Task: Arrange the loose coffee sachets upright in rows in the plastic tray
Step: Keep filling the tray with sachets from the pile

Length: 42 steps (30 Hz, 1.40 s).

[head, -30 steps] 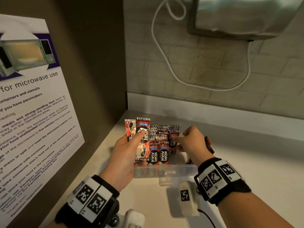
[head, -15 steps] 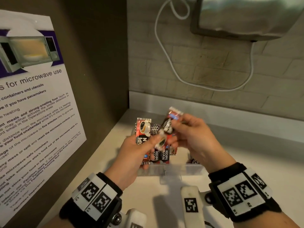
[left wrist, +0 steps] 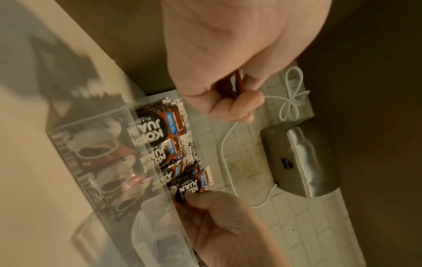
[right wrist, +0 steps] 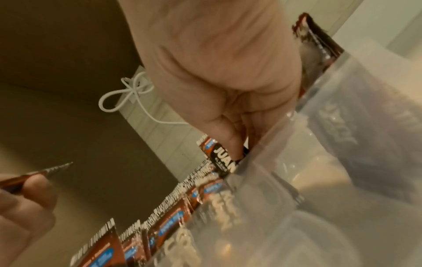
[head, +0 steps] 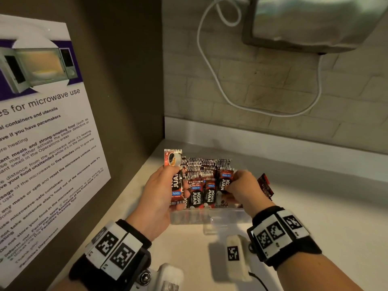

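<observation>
A clear plastic tray (head: 210,217) stands on the counter with several red-and-black coffee sachets (head: 201,171) upright in rows inside it. My left hand (head: 175,173) grips a small stack of sachets (head: 173,159) over the tray's left end; they show edge-on (left wrist: 237,83) in the left wrist view. My right hand (head: 232,183) pinches one sachet (head: 225,181) and holds it upright at the right end of the front row. Its thumb presses on that sachet (right wrist: 224,159) just behind the tray wall (right wrist: 285,153).
More sachets (head: 265,185) stick up at the tray's right end, behind my right hand. A brown side panel with a microwave notice (head: 42,143) closes the left. A tiled wall with a white cable (head: 210,66) and a metal appliance (head: 310,22) lies behind.
My right hand took a sachet from the stack in my left hand, lifted it, and has now lowered it into the tray's front row. My left hand stayed beside the tray.
</observation>
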Available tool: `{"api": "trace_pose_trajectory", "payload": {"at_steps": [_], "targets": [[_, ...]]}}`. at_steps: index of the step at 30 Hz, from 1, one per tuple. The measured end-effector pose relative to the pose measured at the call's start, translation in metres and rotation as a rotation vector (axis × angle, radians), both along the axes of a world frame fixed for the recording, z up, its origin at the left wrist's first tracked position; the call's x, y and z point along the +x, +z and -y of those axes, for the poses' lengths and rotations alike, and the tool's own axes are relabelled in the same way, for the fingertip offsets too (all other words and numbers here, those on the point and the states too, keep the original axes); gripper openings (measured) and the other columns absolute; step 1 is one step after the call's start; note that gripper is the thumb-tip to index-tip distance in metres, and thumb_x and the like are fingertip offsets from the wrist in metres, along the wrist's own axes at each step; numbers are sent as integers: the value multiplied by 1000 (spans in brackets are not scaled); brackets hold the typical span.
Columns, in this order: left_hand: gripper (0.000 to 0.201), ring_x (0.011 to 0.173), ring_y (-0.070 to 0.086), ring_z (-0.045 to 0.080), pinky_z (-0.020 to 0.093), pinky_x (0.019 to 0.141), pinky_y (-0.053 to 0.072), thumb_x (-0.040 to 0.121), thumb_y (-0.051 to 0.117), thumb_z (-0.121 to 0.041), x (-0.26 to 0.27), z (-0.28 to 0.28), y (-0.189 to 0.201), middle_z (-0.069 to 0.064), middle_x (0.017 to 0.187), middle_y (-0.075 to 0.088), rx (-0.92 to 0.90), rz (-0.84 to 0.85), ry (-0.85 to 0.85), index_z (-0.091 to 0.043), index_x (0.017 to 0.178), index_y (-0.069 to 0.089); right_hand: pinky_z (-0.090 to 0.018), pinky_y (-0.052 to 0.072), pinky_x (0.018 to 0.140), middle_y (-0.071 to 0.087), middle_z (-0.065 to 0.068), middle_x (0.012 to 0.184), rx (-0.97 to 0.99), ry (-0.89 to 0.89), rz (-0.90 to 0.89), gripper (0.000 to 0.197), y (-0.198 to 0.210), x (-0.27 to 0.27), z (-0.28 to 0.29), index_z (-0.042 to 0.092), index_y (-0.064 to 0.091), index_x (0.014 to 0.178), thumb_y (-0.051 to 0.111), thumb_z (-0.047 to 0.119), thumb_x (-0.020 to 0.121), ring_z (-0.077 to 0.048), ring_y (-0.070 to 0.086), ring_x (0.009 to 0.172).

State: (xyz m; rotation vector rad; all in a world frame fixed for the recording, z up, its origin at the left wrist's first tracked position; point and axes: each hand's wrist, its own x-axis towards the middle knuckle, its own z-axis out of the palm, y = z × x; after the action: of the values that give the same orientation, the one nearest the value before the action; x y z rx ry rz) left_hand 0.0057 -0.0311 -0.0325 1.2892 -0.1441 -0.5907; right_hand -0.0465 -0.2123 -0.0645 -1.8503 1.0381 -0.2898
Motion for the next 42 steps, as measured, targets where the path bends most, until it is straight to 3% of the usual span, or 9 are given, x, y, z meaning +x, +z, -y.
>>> {"api": "trace_pose_trajectory", "payload": {"at_steps": [8, 15, 20, 23, 26, 28, 30, 39, 42], "targets": [[18, 42, 52, 6, 21, 47, 33, 96, 49, -26, -2, -2, 2, -3, 51, 59, 16, -14, 13, -19, 84, 59, -47, 58, 78, 69, -17, 90, -127, 9, -75, 26, -12, 6, 6, 14, 50, 72, 53, -5, 89, -31, 69, 84], [19, 42, 53, 5, 24, 51, 34, 96, 49, -28, -6, -2, 5, -4, 52, 59, 25, -27, -9, -19, 82, 59, -47, 57, 79, 68, -17, 90, -178, -13, -69, 15, -22, 13, 11, 9, 54, 80, 57, -4, 86, -32, 68, 85], [19, 42, 53, 5, 26, 55, 35, 96, 49, -27, -6, -2, 5, -4, 51, 58, 19, -25, -6, -19, 83, 60, -40, 56, 79, 65, -13, 93, -234, -5, -114, 12, -25, 14, 14, 4, 59, 98, 57, 0, 87, -29, 65, 88], [18, 42, 52, 5, 25, 53, 35, 96, 50, -27, -8, -1, 5, -4, 52, 58, 21, -28, -12, -20, 84, 60, -43, 56, 81, 65, -15, 98, -249, -11, -131, 18, -30, 16, 16, 3, 57, 105, 58, 2, 87, -30, 65, 90], [18, 44, 51, 5, 21, 47, 32, 96, 49, -27, -10, -1, 6, -3, 52, 58, 24, -28, -24, -20, 84, 60, -34, 55, 70, 65, -14, 96, -261, -9, -141, 19, -33, 19, 18, 2, 58, 106, 59, 3, 87, -27, 65, 87], [18, 44, 51, 6, 19, 42, 32, 96, 49, -27, -10, -1, 7, -3, 53, 58, 26, -28, -30, -20, 85, 60, -23, 44, 53, 65, -10, 87, -278, -2, -134, 21, -36, 20, 19, -1, 59, 105, 62, 6, 86, -23, 62, 78], [17, 44, 51, 6, 18, 41, 32, 96, 50, -28, -10, -1, 8, -3, 53, 58, 30, -31, -32, -20, 85, 60, -20, 36, 47, 64, -9, 85, -280, -7, -132, 23, -38, 20, 20, -1, 58, 106, 64, 8, 85, -21, 60, 73], [19, 45, 52, 5, 22, 50, 33, 97, 50, -31, -10, -2, 6, -4, 52, 58, 36, -30, -40, -21, 86, 61, -20, 37, 48, 68, -10, 92, -304, 21, -133, 26, -41, 20, 19, 1, 56, 106, 67, 12, 85, -22, 64, 80], [18, 44, 52, 7, 21, 49, 34, 97, 47, -25, -9, -2, 5, -3, 53, 58, 40, -22, -56, -19, 86, 60, -19, 34, 49, 58, -2, 86, -288, 3, -94, 31, -32, 12, 15, 4, 46, 103, 70, 13, 84, -16, 56, 74]]}}
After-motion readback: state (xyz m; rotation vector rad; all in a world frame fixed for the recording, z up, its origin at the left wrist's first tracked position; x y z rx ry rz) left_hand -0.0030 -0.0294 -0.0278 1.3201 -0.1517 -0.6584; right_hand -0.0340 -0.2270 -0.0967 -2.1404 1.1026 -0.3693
